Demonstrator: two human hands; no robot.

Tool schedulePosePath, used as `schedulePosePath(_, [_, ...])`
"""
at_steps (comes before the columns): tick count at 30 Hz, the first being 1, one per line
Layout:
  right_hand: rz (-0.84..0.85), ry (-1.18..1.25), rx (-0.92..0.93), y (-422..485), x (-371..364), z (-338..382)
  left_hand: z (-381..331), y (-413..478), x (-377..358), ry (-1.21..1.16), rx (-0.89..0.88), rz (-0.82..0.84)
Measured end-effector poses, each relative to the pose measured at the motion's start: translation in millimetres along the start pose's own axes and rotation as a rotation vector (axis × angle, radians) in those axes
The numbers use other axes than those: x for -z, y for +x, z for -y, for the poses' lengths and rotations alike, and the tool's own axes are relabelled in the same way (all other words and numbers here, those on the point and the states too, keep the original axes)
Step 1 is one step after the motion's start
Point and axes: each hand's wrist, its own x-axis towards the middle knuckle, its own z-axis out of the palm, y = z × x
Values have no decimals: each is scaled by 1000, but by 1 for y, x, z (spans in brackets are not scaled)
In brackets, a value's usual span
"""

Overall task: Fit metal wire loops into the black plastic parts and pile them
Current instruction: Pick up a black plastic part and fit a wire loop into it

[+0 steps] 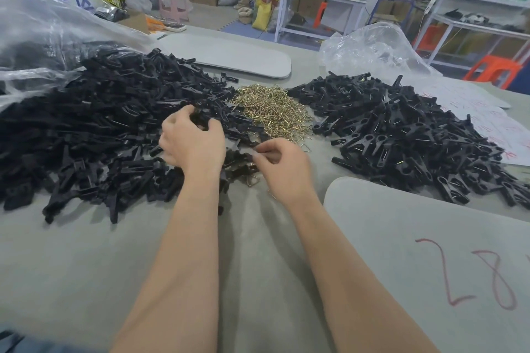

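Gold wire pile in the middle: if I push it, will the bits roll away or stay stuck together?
Probably they would drag along in clumps, since the wire loops lie in a tangled heap. They likely won't roll, because they look bent and angular, not round. Each looks thin, so it is probably light.

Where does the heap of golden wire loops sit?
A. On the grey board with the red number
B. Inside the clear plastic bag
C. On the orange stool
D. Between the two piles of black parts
D: the heap of wire loops lies with the left pile of black parts on one side and the right pile of black parts on the other.
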Motion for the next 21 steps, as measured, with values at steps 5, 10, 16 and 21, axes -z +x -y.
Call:
schedulePosePath(5, [177, -456, 213, -1, -9, -5, -5, -8, -5, -110, -131, 18])
schedulePosePath(10, [155, -620, 336, -4, -19, -7, -6, -9, -7, -222, -129, 31])
schedulePosePath(16, [-60, 117, 94, 4, 7, 2, -9, -14, -9, -355, -208, 118])
schedulePosePath(21, [-234, 758, -150, 14, 31, -2, -10, -29, -18, -221, -197, 706])
